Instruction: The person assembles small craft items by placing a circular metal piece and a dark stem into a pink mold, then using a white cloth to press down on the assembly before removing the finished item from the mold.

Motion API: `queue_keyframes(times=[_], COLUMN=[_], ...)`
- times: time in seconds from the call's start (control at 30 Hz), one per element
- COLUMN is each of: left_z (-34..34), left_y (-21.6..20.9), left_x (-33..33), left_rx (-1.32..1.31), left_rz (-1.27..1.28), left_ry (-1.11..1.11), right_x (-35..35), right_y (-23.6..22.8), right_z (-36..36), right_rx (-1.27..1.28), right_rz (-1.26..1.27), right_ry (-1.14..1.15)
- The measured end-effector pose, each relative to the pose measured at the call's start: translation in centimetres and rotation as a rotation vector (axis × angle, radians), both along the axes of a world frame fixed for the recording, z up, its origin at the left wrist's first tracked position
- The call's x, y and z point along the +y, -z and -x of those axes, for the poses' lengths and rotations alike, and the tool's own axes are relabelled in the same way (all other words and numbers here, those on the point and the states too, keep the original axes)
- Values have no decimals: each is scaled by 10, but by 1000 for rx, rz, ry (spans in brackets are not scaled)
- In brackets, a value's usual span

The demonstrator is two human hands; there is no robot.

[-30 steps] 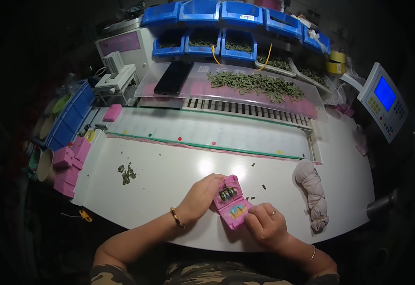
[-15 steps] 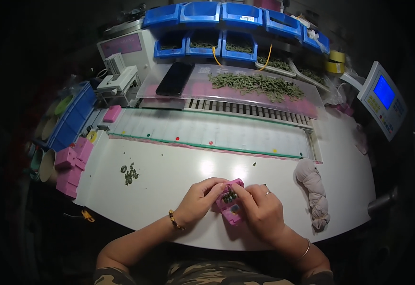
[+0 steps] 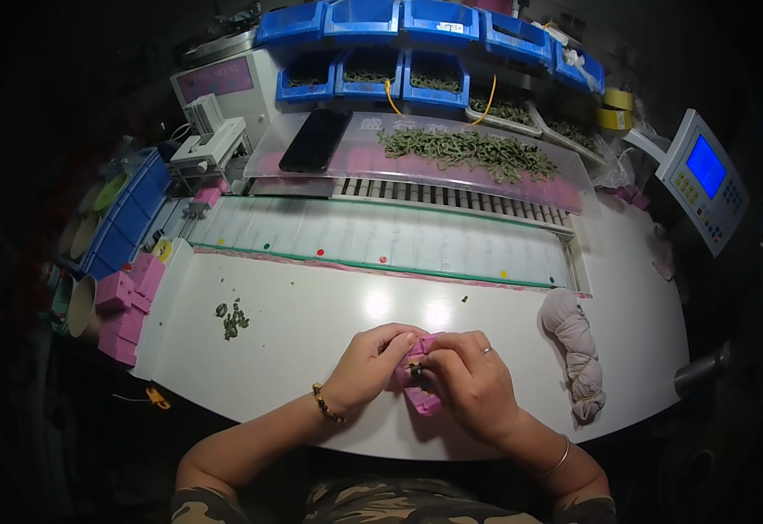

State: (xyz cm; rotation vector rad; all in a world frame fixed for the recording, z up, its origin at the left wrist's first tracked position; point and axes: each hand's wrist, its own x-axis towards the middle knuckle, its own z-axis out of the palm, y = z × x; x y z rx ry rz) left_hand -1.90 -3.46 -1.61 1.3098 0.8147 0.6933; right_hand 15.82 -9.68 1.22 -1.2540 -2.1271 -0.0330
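Note:
Over the front of the white table, a small open pink box (image 3: 425, 404) is gripped in my left hand (image 3: 362, 365), thumb along its near side and fingers behind its far end. Dark green pieces (image 3: 416, 372) lie inside the box. The fingers of my right hand (image 3: 476, 384) are closed together at the box's far right edge and cover part of its inside. Whether they also pinch a small piece is hidden. To the left on the table lies a loose scatter of dark green crumbs (image 3: 234, 320).
A rolled grey cloth (image 3: 573, 354) lies at right, beyond it a display panel (image 3: 704, 170). Behind runs a white conveyor (image 3: 355, 240). A clear sheet holds a phone (image 3: 316, 141) and dried green strands (image 3: 473, 153). Pink blocks (image 3: 124, 319) stack at left; blue bins (image 3: 438, 79) stand at back.
My right hand has shifted slightly and now covers more of the box's inside. At the conveyor's left end, a pink block has moved away toward the machine. The view has shifted slightly.

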Motion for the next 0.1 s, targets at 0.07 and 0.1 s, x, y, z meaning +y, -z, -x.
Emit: queue_keyframes(times=[0.07,0.1], left_z=[0,0], left_y=[-2,-3], left_x=[1,2], left_rx=[-3,-7], left_rz=[53,106], left_ry=[17,35], right_x=[-2,-2], right_y=[2,2], right_z=[-1,-1], right_rx=[-6,-14], right_rz=[5,-4], right_ry=[-11,-15])
